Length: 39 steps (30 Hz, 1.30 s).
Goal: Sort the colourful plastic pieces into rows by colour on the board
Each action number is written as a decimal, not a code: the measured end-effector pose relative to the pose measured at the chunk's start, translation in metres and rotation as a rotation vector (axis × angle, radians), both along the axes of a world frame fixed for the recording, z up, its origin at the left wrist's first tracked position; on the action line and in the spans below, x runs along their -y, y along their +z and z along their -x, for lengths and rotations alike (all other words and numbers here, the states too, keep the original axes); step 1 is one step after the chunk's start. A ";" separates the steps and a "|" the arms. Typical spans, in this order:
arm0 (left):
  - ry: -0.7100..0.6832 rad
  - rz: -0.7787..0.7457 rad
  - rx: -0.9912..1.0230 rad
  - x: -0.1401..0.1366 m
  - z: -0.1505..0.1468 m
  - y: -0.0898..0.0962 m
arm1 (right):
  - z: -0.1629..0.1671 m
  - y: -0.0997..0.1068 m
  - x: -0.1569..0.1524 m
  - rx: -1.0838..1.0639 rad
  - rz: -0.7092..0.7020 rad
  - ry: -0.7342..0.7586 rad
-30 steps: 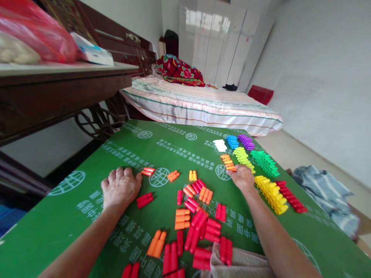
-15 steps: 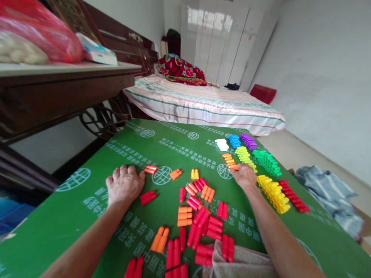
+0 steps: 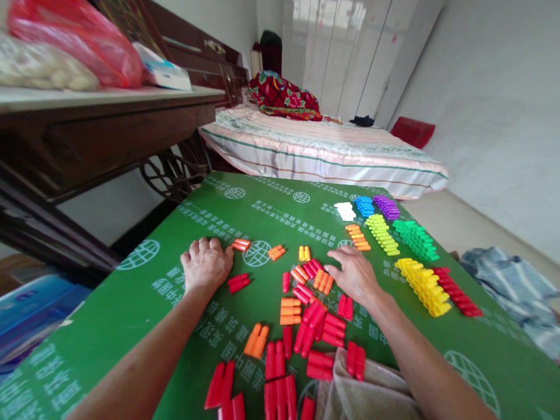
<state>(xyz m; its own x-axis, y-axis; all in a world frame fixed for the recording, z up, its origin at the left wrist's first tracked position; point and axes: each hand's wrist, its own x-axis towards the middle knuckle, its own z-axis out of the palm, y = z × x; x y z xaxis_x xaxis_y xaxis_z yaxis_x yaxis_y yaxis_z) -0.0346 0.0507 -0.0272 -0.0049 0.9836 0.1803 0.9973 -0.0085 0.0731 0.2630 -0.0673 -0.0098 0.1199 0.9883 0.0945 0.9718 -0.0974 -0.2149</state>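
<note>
My left hand point(image 3: 207, 263) lies palm down on the green board point(image 3: 262, 204), fingers spread a little and nothing in them. Its thumb is beside an orange-red plastic piece point(image 3: 241, 245) made of joined round-ended tubes; a red piece point(image 3: 238, 283) lies just below. My right hand point(image 3: 355, 273) hovers over the board, thumb and index finger apart, holding nothing. Nearest to it is an orange piece point(image 3: 324, 281), with a small yellow-orange piece point(image 3: 304, 253) farther left. Red pieces point(image 3: 314, 315) and orange ones form a loose heap in the middle. A row of orange pieces point(image 3: 358, 237) stands beyond my right hand.
Sorted rows run along the right: white point(image 3: 345, 212), blue point(image 3: 364, 206), purple point(image 3: 387, 207), lime point(image 3: 382, 235), green point(image 3: 415, 240), yellow point(image 3: 423, 287) and red point(image 3: 458, 291). A beige cloth point(image 3: 371, 391) lies at the near edge. A bed point(image 3: 324, 146) stands behind the board.
My right hand has let go of the orange row and moved back left toward the loose heap. The left hand stays resting on the board. The view has shifted slightly.
</note>
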 end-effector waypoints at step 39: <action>0.001 0.033 0.018 -0.003 -0.001 0.006 | -0.023 0.008 0.023 0.094 0.238 -0.378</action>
